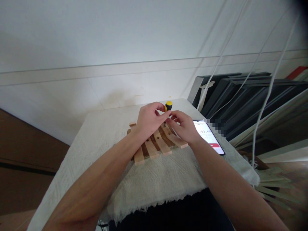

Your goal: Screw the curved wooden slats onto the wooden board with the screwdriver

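Note:
A short screwdriver [168,105] with a yellow and black handle stands roughly upright above a slatted wooden piece [157,144]. My left hand [151,117] holds its handle between thumb and fingers. Close below, my right hand [181,123] is pinched near the lower part of the screwdriver and the far end of the slats; what its fingertips hold is hidden. Pale wooden slats lie across darker wood, with dark round holes or screw heads in them. My left wrist covers part of the slats.
A pale, fringed cloth covers the table [96,134]. To the right of my right hand lies a phone [213,141] with a timer on its screen. Dark panels [231,93] lean at the right, with white cables [267,99] hanging before them. A white wall rises behind.

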A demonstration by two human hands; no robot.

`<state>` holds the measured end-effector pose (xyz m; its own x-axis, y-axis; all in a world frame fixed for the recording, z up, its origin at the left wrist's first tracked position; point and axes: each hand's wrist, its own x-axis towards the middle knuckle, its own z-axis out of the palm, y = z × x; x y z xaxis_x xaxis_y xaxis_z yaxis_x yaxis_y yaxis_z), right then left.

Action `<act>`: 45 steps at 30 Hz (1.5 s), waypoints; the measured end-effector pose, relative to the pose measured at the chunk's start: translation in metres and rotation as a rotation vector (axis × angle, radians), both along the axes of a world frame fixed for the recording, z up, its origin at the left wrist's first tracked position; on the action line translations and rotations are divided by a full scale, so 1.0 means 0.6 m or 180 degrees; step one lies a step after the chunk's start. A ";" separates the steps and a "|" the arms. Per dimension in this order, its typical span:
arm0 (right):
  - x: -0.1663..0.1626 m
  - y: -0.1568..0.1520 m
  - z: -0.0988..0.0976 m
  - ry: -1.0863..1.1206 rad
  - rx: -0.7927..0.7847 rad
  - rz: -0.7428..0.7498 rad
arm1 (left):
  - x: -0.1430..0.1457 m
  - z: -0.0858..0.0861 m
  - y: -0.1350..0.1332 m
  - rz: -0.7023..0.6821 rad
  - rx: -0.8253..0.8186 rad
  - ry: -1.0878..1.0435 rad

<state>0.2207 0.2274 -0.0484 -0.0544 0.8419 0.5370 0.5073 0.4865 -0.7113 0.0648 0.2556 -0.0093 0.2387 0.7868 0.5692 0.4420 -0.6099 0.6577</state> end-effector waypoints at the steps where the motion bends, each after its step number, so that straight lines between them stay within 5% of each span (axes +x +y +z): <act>1: 0.001 0.000 0.000 0.0024 -0.0005 0.0019 | 0.000 0.000 0.001 0.0016 -0.0003 0.0028; 12: -0.008 0.004 0.000 0.0132 -0.0195 -0.0184 | 0.000 0.009 -0.004 0.0190 -0.0067 -0.0059; 21: -0.004 0.004 -0.005 0.0168 -0.0175 -0.0071 | 0.001 0.004 0.001 -0.0292 -0.0289 -0.0177; 27: -0.006 0.003 -0.001 0.0146 -0.0250 -0.0268 | 0.002 0.011 -0.003 0.0085 -0.0280 -0.0279; 45: -0.005 -0.001 0.004 -0.0108 -0.0103 -0.0187 | 0.005 0.018 -0.019 0.0107 -0.0053 -0.0091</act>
<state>0.2179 0.2269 -0.0458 -0.0220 0.8611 0.5080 0.5585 0.4321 -0.7081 0.0675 0.2444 0.0016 0.1957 0.8035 0.5622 0.4429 -0.5839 0.6803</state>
